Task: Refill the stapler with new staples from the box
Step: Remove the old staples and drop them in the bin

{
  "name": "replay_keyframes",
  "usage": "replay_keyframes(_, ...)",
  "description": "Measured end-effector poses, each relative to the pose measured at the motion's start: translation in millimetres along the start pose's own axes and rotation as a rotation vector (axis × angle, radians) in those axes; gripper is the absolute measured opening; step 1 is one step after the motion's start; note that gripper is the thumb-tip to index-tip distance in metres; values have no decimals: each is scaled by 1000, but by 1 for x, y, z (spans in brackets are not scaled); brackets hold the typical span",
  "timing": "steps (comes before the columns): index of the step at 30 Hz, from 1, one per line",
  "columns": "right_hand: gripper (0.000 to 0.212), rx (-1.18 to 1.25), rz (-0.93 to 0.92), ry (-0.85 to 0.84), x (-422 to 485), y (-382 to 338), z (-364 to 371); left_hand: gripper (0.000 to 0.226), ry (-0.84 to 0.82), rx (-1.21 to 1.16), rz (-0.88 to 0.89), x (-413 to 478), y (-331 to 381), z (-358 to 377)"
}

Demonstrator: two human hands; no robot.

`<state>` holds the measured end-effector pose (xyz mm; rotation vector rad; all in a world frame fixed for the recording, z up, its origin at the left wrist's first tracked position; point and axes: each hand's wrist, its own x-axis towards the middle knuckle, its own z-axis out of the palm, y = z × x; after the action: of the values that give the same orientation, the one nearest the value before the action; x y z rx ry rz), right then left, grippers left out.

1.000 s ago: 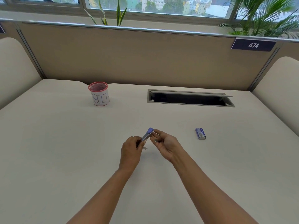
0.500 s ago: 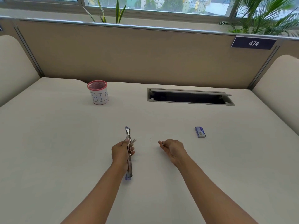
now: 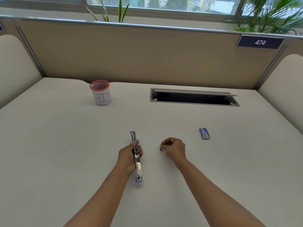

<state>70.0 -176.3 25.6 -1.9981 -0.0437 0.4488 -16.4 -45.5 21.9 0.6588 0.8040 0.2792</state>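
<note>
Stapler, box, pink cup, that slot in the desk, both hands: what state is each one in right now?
Stapler: swung fully open into one long strip, metal channel showing, held above the desk.
Staple box: lying flat on the desk, untouched; looks closed.
Pink mesh cup: upright, labelled BIN; contents not visible.
Desk hatch: lid raised, dark opening exposed.
Left hand: closed around the stapler.
Right hand: loosely curled, fingertips pinched; anything held is too small to tell.

Both forearms bare w/ no sleeves; left hand (image 3: 129, 155) & right hand (image 3: 174, 148) ungloved.
</note>
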Motion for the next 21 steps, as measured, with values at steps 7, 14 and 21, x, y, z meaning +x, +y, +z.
replay_keyframes(7, 11, 26, -9, 5, 2, 6, 3, 32, -16, -27, -38, -3, -3, 4)
replay_keyframes(14, 7, 32, -194, -58, -5, 1, 8, 32, -32, -45, -53, -6, -4, 9)
replay_keyframes(21, 9, 192, -288, -278, -22, -17, 23, 28, -70, -62, -52, -12, -6, 13)
